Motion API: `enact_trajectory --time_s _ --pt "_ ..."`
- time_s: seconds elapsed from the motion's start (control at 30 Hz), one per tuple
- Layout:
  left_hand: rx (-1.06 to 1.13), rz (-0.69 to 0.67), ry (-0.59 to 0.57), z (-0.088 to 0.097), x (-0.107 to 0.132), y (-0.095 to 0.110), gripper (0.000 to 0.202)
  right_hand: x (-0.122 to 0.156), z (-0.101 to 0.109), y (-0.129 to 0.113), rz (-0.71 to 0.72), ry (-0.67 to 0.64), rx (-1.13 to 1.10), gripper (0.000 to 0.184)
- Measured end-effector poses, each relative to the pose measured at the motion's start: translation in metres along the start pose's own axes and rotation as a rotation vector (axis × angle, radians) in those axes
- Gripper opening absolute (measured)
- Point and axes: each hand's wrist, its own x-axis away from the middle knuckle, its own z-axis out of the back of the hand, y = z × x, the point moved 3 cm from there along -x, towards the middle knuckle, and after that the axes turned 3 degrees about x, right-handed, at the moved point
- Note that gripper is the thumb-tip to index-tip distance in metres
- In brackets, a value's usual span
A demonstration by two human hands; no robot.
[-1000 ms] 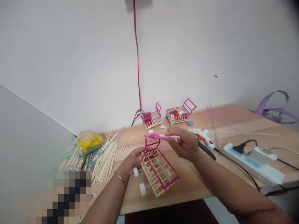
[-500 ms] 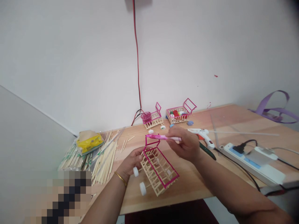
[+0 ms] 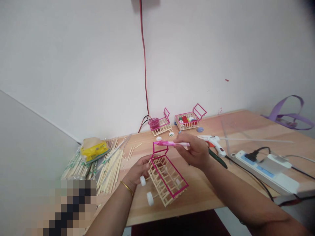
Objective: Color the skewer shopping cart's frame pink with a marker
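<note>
Your left hand point(image 3: 139, 170) is at the near edge of the table point(image 3: 209, 193), its grip closed on the left side of a stick cart point(image 3: 166, 177) and holding it tipped over, so its white cap wheels point(image 3: 150, 198) face you and its pink-edged basket opens to the right. Your right hand point(image 3: 195, 152) hovers just behind the cart, its grip pinched on a pink pen point(image 3: 171, 143) that lies level, the tip pointing left above the cart's pink handle frame point(image 3: 160, 150). Whether the tip touches the frame I cannot tell. A white glue gun point(image 3: 214, 141) lies just beside your right hand, and a white power strip point(image 3: 265, 172) sits toward the table's right edge. A heap of bamboo sticks point(image 3: 108, 167) with a yellow packet point(image 3: 94, 149) covers the left end. Two more carts point(image 3: 161, 124) point(image 3: 190, 119) stand at the far edge by the wall, and a purple ribbon point(image 3: 287, 114) lies at the far right corner.
</note>
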Motion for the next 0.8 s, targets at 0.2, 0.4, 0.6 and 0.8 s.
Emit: enact_trajectory --time_s 0.2,0.4,0.6,0.8 --pt "0.016 -0.043 0.019 0.0 0.001 0.003 0.056 0.002 0.005 0.007 -0.077 0.099 0.135 0.007" --pt "0.031 -0.024 0.013 0.0 0.001 0.003 0.05 0.001 0.008 0.009 -0.099 0.119 0.116 0.007" --pt "0.033 0.034 0.006 0.0 0.005 0.001 0.047 0.002 0.009 0.013 -0.165 0.1 0.04 0.006" --pt "0.001 0.086 -0.003 0.001 0.008 0.0 0.048 -0.001 0.009 0.016 -0.179 0.054 0.028 0.004"
